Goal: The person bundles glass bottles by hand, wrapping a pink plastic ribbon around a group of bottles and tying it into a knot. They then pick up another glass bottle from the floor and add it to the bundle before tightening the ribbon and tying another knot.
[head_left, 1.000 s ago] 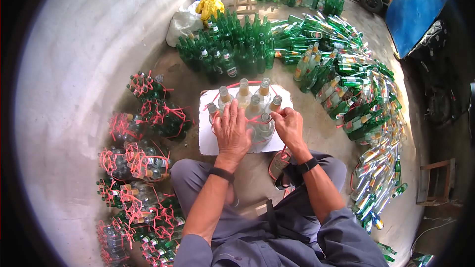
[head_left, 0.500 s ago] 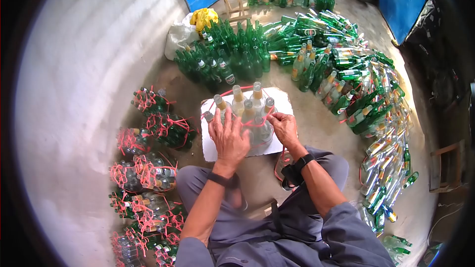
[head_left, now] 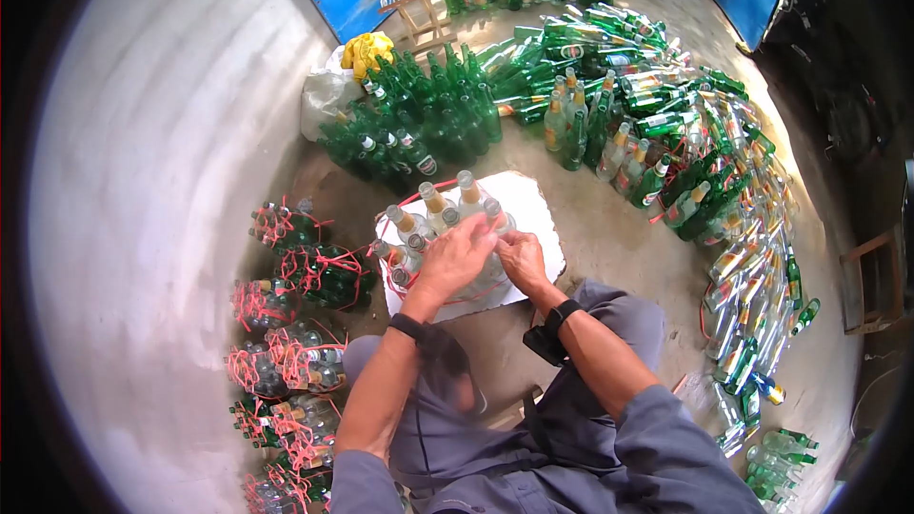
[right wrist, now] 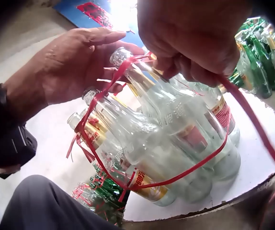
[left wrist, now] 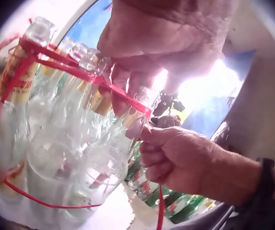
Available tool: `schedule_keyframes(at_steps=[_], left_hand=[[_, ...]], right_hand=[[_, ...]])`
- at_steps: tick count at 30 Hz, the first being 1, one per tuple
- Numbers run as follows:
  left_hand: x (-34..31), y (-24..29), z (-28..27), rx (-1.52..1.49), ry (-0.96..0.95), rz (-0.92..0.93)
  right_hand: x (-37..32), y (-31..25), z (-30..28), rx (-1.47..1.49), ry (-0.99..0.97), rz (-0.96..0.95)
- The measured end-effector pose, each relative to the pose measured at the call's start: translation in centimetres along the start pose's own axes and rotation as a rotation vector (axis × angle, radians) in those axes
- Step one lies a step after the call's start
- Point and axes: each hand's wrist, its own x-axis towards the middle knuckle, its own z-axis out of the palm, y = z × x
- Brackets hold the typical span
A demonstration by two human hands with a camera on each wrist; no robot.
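Observation:
Several clear glass bottles (head_left: 407, 220) with gold neck labels stand bunched on a white board (head_left: 533, 214). A red plastic strap (right wrist: 195, 167) loops round the bunch low down, and another loop (left wrist: 63, 67) circles the necks. My right hand (head_left: 524, 262) pinches the strap beside a neck on the near right, with a loose length hanging below its fingers. Close beside it, my left hand (head_left: 457, 255) reaches over the bottles, its fingers (right wrist: 124, 48) bent loosely behind a bottle neck. The two hands nearly meet and partly hide the strap there.
Tied bundles of bottles (head_left: 328, 276) line the floor to the left. Standing green bottles (head_left: 419, 124) are ahead, and a long pile of lying bottles (head_left: 752, 266) curves along the right. A wooden stool (head_left: 419, 19) and a yellow bag (head_left: 367, 52) are at the back.
My left hand has moved right, from the left-hand bottles to beside my right hand. The right hand keeps pinching the strap. The head view has shifted and turned slightly.

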Motion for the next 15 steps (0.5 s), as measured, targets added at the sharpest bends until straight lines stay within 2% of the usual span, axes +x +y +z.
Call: schedule_keyframes(at_steps=[2,6,9,11,15], left_hand=[[0.5,-0.7,0.3,-0.018,-0.023,0.081],[1.0,-0.8,0.0,-0.041,-0.12,0.08],[1.0,-0.7,0.0,0.036,-0.121,0.114],[0.9,-0.9,0.0,0.195,-0.135,0.18],[0.2,1.3,-1.6,0.274,-0.149,0.183]], right_hand=[[0.0,0.0,0.6,-0.033,0.095,0.038],[0.9,0.1,0.8,-0.057,0.056,0.172],[0.5,-0.7,0.5,-0.076,0.082,0.22],[0.5,-1.2,0.2,-0.093,0.068,0.235],[-0.9,-3.7,-1.0,-0.161,0.058,0.234]])
